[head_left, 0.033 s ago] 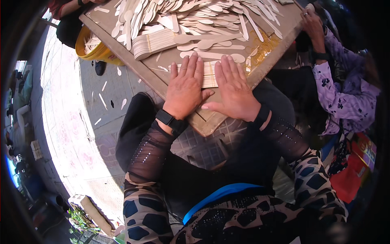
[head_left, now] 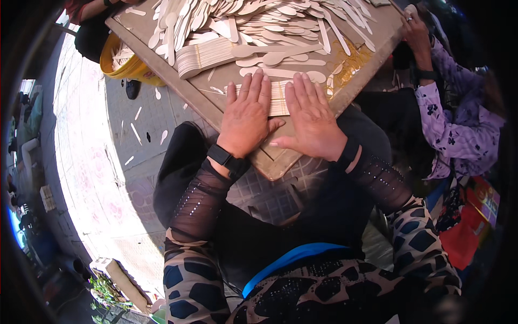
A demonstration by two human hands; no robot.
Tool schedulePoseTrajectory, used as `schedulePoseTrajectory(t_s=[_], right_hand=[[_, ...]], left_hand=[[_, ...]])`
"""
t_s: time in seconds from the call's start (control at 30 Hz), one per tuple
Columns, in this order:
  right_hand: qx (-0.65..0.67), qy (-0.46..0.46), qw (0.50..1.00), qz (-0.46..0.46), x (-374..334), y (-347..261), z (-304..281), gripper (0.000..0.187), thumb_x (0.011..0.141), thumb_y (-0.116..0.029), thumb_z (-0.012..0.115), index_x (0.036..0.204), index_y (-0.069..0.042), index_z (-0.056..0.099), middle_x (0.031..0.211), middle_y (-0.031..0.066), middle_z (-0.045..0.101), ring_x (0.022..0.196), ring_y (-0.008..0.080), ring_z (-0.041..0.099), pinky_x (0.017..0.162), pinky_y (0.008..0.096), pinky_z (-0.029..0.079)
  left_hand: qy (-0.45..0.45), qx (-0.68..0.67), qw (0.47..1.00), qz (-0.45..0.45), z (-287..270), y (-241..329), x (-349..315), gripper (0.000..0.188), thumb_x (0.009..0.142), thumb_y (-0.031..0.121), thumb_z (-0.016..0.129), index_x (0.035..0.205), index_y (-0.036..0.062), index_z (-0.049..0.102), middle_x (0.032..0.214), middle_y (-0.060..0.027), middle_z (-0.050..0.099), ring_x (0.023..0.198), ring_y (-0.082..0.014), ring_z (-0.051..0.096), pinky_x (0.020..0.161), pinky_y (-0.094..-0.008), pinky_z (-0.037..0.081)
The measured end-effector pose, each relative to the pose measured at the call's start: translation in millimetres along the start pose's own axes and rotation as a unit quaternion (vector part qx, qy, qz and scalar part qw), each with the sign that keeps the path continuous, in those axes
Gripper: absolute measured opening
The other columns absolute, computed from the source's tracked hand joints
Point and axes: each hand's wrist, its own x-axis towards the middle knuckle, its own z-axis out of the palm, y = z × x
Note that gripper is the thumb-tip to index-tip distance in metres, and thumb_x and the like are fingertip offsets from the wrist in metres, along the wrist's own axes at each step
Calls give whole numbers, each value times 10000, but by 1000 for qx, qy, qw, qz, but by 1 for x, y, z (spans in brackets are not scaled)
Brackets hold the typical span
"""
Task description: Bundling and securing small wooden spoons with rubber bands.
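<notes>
Both of my hands lie flat, palms down, at the near corner of the brown board table (head_left: pixel 276 157). Under them is a banded bundle of wooden spoons (head_left: pixel 278 101), its pale middle showing between my fingers. My left hand (head_left: pixel 244 116) covers the left end, fingers stretched out and pointing away. Over the right end rests my right hand (head_left: pixel 317 120), also open, with its thumb turned inward. What the fingertips press on is partly hidden. Just beyond lie loose wooden spoons (head_left: pixel 283 74) and a second banded bundle (head_left: pixel 208 56).
A large heap of wooden spoons (head_left: pixel 259 24) covers the table's far part. Yellow rubber bands (head_left: pixel 353 62) are scattered near the right edge. Left of the table stands a yellow bucket (head_left: pixel 135 71). A person in a floral sleeve (head_left: pixel 431 116) sits at right; another person's arm (head_left: pixel 93 9) shows far left.
</notes>
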Motion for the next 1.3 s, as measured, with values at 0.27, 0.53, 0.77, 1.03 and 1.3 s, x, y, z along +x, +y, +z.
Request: schedulePoseTrajectory(t_s=[0.27,0.53,0.77,1.03,1.3], right_hand=[[-20,-18,1000,-8,-4,-9,0,1067,683,-592,698,1397,90,291,1466,293,246,1410,382,177,1149,498,102],[-35,-22,999,8,-8,-12,-10,1029,685,-548,723,1382,89,312,1435,293,304,1382,395,248,1143,497,140],[-43,-27,999,3,-7,-8,-11,1032,689,-546,723,1385,91,306,1443,292,290,1384,392,241,1141,494,148],[4,-51,999,17,3,5,-17,968,700,-428,749,1399,67,299,1449,286,285,1380,412,234,1138,476,184],[88,-54,993,-59,41,24,-35,656,607,-45,651,1232,50,479,1202,253,530,1170,395,486,1027,410,379]], left_hand=[[-8,-1,1000,-15,-3,1,-2,944,707,488,720,1399,-24,333,1475,-172,327,1354,-338,328,1083,-557,243],[-8,-7,1000,-20,-4,1,-3,965,689,509,725,1394,-27,342,1464,-176,341,1342,-337,343,1076,-562,250],[-16,-12,1000,-16,-7,12,-10,951,692,503,723,1394,-18,348,1467,-192,329,1352,-338,329,1084,-545,251],[4,-7,1000,6,-4,10,-18,917,697,482,723,1397,12,363,1466,-190,333,1361,-330,319,1103,-518,239],[71,-78,994,-10,-4,4,-9,757,726,191,719,1354,-24,356,1389,-213,396,1296,-362,373,1055,-516,301]])
